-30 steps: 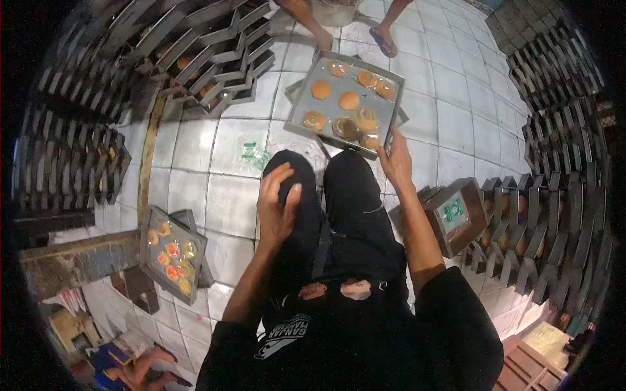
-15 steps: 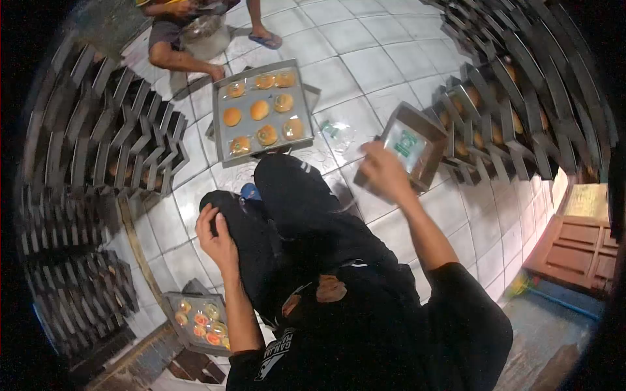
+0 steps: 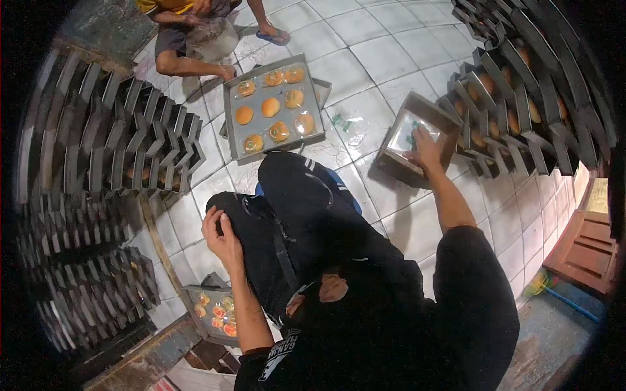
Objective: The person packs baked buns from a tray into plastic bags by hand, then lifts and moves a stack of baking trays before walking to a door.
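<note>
My left hand (image 3: 223, 238) rests on my bent left leg, fingers loosely spread and holding nothing. My right hand (image 3: 428, 151) is inside a brown box (image 3: 399, 167), fingers stretched down onto clear plastic bags with green print (image 3: 405, 135). Thumb and fingers look apart there, though the fingertips partly blend with the plastic. Ahead of my knees sits a grey metal tray (image 3: 233, 133) of round golden buns. Most of its buns are covered by clear plastic with green print; a bare bun (image 3: 270, 107) lies in the middle and another bun (image 3: 244, 115) left of it.
A loose plastic bag (image 3: 345, 122) lies on the white tiles between tray and box. Stacked metal trays rise at left (image 3: 124, 143) and right (image 3: 508, 111), the right ones holding buns. Another bun tray (image 3: 199, 319) is lower left. Across from me sits a person (image 3: 189, 49).
My right hand has moved from above the box's left edge down into it, onto the plastic bags. My left hand stays on my leg. The view has shifted slightly.
</note>
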